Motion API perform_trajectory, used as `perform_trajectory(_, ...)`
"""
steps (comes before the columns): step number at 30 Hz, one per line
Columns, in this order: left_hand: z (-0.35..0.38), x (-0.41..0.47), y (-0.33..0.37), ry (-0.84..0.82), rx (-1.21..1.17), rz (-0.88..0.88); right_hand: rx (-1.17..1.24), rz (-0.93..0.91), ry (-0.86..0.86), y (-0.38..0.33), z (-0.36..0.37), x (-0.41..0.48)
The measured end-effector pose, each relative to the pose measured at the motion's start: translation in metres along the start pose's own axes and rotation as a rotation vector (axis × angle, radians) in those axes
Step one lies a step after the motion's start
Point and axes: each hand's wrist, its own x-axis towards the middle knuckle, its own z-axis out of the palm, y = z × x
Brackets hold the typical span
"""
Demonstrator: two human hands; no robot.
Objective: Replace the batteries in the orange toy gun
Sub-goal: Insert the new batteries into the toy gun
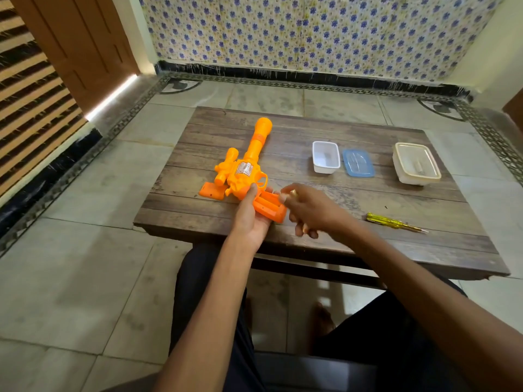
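Steadies the gun (246, 168) on the tabletop (311, 128) with the left hand (252, 219): palm cupped under the grip, one finger pressed up against the body. Points the barrel away from the seat. Shows the battery bay in the grip open and facing up; looks empty from here, though hard to be sure.

Has the cover (210, 191) off and lying just left of the gun, touching it or nearly so, cannot tell which. Pinches a small gold-tipped piece (293, 192) at the fingertips of the right hand (304, 206), just right of the open bay. Probably a battery, but too small and blurred to confirm. Curls the lower fingers of that hand as well; cannot tell whether anything sits inside them.

Leaves the screwdriver (396, 222) lying well right of the gun, out of both hands. Finds farther right of the gun a white tub (325, 157), a blue lid (358, 163) just beside it, then a cream tub (416, 163) with a small pale thing inside, possibly another cell.

Reads as roughly midway: cover off, bay exposed. Cannot say whether that piece is going in or coming out. Leaves, on this showing, the rest of the job: seat the fresh cells, refit the cover, fasten it back down.
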Motion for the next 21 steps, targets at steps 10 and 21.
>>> perform_trajectory(10,-0.001,0.004,-0.012,0.028,0.026,0.117,1.488,0.478,-0.075,0.047,-0.025,0.033)
perform_trajectory(21,-0.005,0.002,-0.012,0.020,0.036,0.094,1.674,0.425,0.015,0.051,-0.028,0.040)
